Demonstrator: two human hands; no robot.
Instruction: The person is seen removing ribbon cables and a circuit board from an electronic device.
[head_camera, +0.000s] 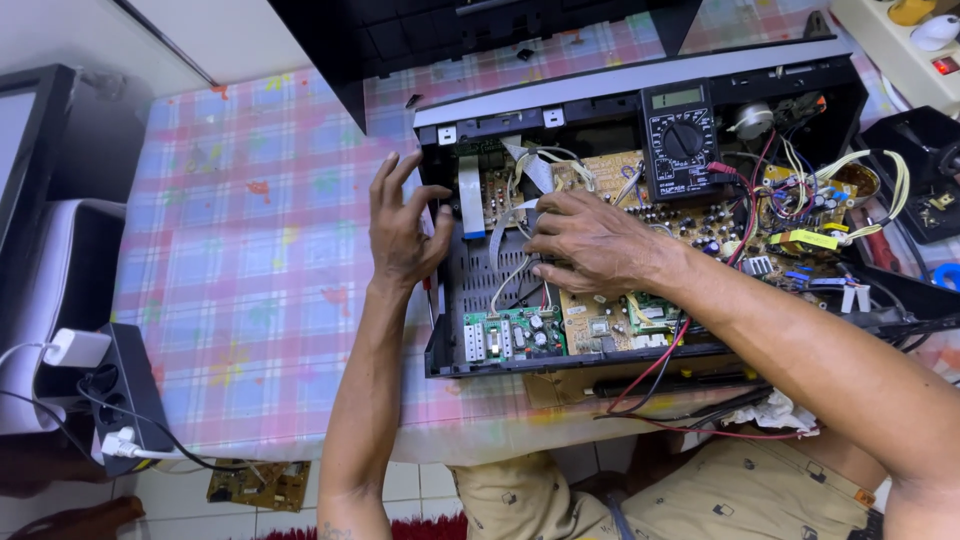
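An opened black electronic chassis (447, 330) lies on the table, full of circuit boards and wires. My left hand (402, 225) rests at its left wall with fingers spread, holding nothing. My right hand (590, 243) is inside the chassis, fingers curled down on the flat grey ribbon cables (505, 225) beside a tan circuit board (600, 320). A small green board (510, 335) sits at the front. A black multimeter (682, 140) lies on the boards at the back, its red lead (650, 375) and black lead trailing over the front edge.
A pink and blue checked cloth (260, 230) covers the table. A black power strip (125, 395) with white plugs hangs at the left edge. A loose circuit board (260, 485) lies on the tiled floor. A white power strip (900, 50) is at the far right.
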